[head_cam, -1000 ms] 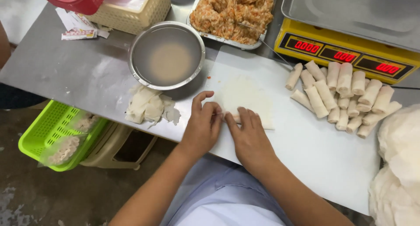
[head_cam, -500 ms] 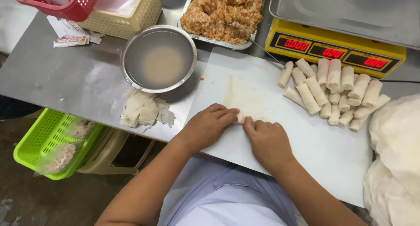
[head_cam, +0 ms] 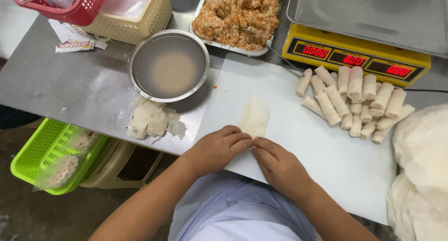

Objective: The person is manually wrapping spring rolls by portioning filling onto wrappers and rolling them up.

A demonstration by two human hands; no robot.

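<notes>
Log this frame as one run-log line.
left hand: on wrapper's near end | right hand: same, fingertips meeting | wrapper: folded narrow on white board | finished rolls: piled right | bowl: upper left

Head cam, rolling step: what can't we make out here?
- Near end of the wrapper: covered by the left hand and right hand, so any filling inside is unseen.
- Stack of wrappers: cut off by the right edge.
- Scale: platform top cropped by the upper edge.
- Green basket: contents blurred inside a plastic bag.
</notes>
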